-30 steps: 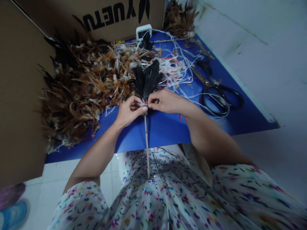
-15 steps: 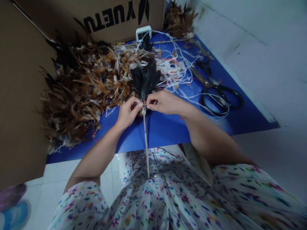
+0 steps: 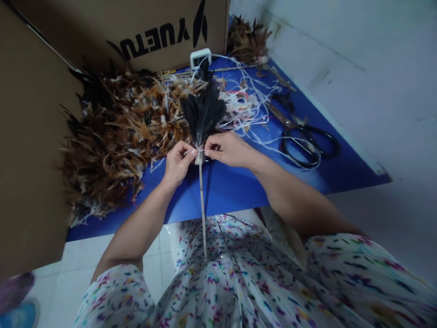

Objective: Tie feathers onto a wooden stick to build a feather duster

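Black feathers [image 3: 204,111] fan out from the upper end of a thin stick [image 3: 202,200], which runs down over the table edge to my lap. A pale string [image 3: 200,150] goes round the feather bases where they meet the stick. My left hand [image 3: 178,161] is closed in a pinch on the string at the left of the stick. On the other side, my right hand [image 3: 227,149] also pinches it, thumb against forefinger. The string ends are too fine to follow.
Brown feathers [image 3: 136,114] lie heaped at the left, against a cardboard box [image 3: 102,27]. White plastic strips [image 3: 244,107] tangle right of centre, with black-handled scissors [image 3: 303,136] beyond. A small white-framed device [image 3: 200,58] and another feather bundle [image 3: 248,41] stand at the back of the blue table [image 3: 235,191].
My hands have drawn slightly apart, and the string now shows across the feather bases. The whole view has shifted a little.
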Action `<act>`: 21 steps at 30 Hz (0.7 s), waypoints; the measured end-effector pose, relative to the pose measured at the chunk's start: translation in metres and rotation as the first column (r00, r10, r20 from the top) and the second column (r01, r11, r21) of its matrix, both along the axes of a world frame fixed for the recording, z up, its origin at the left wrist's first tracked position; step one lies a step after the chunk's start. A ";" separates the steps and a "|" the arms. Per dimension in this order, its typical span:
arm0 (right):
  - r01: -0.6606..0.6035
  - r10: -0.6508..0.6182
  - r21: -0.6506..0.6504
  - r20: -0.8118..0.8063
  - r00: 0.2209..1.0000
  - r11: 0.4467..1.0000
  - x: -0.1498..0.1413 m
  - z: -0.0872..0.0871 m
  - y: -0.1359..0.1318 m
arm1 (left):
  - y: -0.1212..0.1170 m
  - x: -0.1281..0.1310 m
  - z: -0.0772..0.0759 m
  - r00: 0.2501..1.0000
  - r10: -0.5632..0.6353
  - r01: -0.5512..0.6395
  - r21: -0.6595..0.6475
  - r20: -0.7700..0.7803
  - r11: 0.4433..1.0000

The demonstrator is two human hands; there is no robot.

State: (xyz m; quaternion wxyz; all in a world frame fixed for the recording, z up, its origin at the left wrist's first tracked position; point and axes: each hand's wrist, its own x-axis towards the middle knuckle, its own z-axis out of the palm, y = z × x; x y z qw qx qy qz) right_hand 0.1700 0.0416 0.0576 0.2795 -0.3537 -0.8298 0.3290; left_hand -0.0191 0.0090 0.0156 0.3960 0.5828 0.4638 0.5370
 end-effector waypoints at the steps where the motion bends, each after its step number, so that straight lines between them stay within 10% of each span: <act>1: 0.025 -0.028 -0.072 -0.037 0.999 0.997 -0.003 -0.001 -0.001 | 0.000 -0.001 0.001 1.000 0.019 -0.019 0.015 0.001 1.000; 7: -0.089 -0.027 -0.544 -0.201 0.979 0.834 -0.019 0.001 -0.018 | 0.001 -0.008 0.009 0.980 0.188 -0.195 0.123 0.063 0.973; 13: -0.352 0.131 -0.687 -0.353 0.926 0.635 -0.030 -0.004 -0.034 | 0.000 -0.006 0.014 0.934 0.261 -0.296 0.123 0.245 0.947; 21: -0.443 0.154 -0.687 -0.441 0.884 0.576 -0.028 -0.004 -0.033 | -0.008 0.000 0.031 0.863 0.027 0.063 -0.161 0.505 0.985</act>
